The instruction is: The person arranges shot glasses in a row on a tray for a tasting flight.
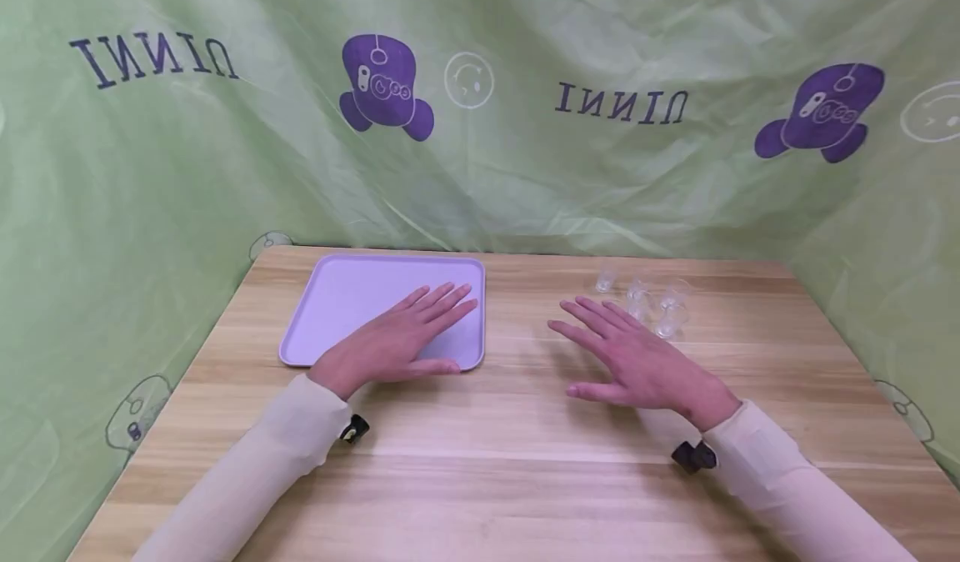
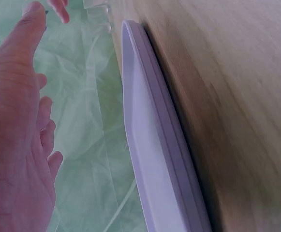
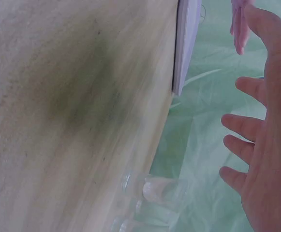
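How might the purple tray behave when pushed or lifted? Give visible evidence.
The purple tray is probably stiff: its raised rim keeps straight sides. It would likely slide rather than tip, since it lies flat and low on the wooden table.

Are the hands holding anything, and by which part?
Nothing is held: the left hand is spread near the purple tray, the right hand near the clear cups.

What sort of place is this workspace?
Probably a makeshift filming or practice booth: printed green cloth hangs behind and beside a wood-grain table, which bears a lilac tray and small clear cups.
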A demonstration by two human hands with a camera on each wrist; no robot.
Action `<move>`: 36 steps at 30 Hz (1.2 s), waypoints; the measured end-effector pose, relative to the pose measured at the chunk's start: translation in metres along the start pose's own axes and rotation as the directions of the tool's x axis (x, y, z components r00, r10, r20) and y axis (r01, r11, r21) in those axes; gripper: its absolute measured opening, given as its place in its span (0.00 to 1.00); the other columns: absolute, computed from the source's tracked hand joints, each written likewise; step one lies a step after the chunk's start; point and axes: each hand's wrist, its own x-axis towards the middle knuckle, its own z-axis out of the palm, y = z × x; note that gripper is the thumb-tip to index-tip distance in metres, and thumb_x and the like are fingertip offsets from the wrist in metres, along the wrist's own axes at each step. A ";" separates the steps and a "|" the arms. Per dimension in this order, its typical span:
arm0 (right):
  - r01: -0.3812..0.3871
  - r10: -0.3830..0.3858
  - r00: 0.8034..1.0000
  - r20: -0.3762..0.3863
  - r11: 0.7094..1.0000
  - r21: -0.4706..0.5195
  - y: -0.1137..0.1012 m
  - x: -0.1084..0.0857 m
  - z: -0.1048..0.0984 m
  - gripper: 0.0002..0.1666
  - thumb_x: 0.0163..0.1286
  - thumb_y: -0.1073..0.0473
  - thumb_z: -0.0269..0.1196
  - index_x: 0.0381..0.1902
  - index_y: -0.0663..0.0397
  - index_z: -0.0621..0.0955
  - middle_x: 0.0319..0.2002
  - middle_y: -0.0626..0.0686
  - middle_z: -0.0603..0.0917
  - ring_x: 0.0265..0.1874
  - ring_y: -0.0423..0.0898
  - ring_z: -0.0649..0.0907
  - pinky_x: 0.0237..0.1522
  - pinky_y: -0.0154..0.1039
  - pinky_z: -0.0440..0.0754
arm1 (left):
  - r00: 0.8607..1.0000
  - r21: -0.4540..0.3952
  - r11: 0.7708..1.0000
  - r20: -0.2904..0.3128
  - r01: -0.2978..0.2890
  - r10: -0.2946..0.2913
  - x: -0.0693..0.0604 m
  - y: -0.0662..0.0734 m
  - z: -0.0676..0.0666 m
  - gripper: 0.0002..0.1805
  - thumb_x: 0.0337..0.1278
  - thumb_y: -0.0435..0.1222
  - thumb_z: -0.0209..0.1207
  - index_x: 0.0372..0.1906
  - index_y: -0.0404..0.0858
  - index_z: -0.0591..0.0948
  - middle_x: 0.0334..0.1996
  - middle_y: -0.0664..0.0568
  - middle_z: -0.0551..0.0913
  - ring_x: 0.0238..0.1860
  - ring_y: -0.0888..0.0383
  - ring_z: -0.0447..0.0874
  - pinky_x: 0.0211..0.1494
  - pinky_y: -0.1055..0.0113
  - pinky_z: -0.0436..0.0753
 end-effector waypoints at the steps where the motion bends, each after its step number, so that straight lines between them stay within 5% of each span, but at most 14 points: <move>1: 0.001 -0.001 1.000 -0.002 1.000 0.000 0.000 -0.001 -0.001 0.52 0.70 0.27 0.60 0.82 0.42 0.59 0.80 0.58 0.57 0.79 0.58 0.56 0.76 0.59 0.52 | 1.000 -0.009 1.000 -0.009 0.005 -0.005 -0.002 -0.001 0.000 0.50 0.70 0.69 0.47 0.85 0.48 0.46 0.84 0.52 0.43 0.82 0.52 0.39 0.81 0.52 0.41; 10: -0.023 0.024 0.999 -0.039 0.999 0.026 0.003 -0.013 -0.007 0.54 0.68 0.31 0.66 0.83 0.42 0.59 0.81 0.54 0.57 0.78 0.58 0.57 0.74 0.61 0.58 | 0.989 -0.100 0.985 -0.043 0.140 -0.145 -0.027 -0.014 -0.003 0.53 0.68 0.67 0.52 0.85 0.50 0.43 0.84 0.51 0.39 0.82 0.49 0.34 0.81 0.52 0.39; 15: -0.023 0.026 0.997 -0.066 0.999 0.042 0.005 -0.020 -0.010 0.54 0.67 0.33 0.68 0.82 0.43 0.60 0.80 0.54 0.58 0.78 0.60 0.58 0.73 0.61 0.60 | 0.965 -0.169 0.955 -0.059 0.243 -0.256 -0.052 -0.021 -0.003 0.53 0.67 0.65 0.57 0.85 0.52 0.43 0.84 0.52 0.37 0.82 0.49 0.31 0.81 0.51 0.38; 23: -0.037 0.043 0.993 -0.107 0.998 0.060 0.009 -0.023 -0.010 0.53 0.67 0.35 0.69 0.82 0.44 0.61 0.80 0.54 0.58 0.77 0.61 0.59 0.75 0.58 0.57 | 0.936 -0.214 0.929 -0.121 0.301 -0.330 -0.081 -0.038 -0.002 0.55 0.68 0.57 0.63 0.85 0.45 0.43 0.83 0.44 0.34 0.82 0.43 0.32 0.81 0.51 0.37; 27: -0.042 0.051 0.991 -0.122 0.996 0.072 0.011 -0.026 -0.008 0.52 0.68 0.37 0.69 0.81 0.45 0.62 0.80 0.56 0.60 0.76 0.61 0.60 0.74 0.58 0.59 | 0.913 -0.245 0.901 -0.112 0.357 -0.392 -0.090 -0.043 0.000 0.56 0.69 0.56 0.62 0.85 0.43 0.39 0.83 0.42 0.31 0.81 0.42 0.29 0.81 0.48 0.37; 33: -0.051 0.069 0.985 -0.159 0.992 0.114 0.015 -0.028 -0.007 0.49 0.68 0.43 0.70 0.81 0.46 0.63 0.77 0.56 0.63 0.76 0.56 0.62 0.73 0.58 0.60 | 0.855 -0.272 0.842 -0.103 0.467 -0.508 -0.102 -0.048 0.002 0.60 0.69 0.57 0.61 0.83 0.38 0.32 0.81 0.40 0.24 0.80 0.38 0.27 0.78 0.38 0.38; 36: -0.058 0.081 0.981 -0.179 0.990 0.130 0.017 -0.029 -0.008 0.48 0.68 0.46 0.71 0.80 0.47 0.65 0.77 0.56 0.64 0.75 0.56 0.63 0.74 0.58 0.60 | 0.842 -0.280 0.827 -0.100 0.487 -0.530 -0.107 -0.052 0.002 0.61 0.69 0.57 0.61 0.82 0.36 0.32 0.81 0.39 0.24 0.80 0.35 0.28 0.78 0.39 0.38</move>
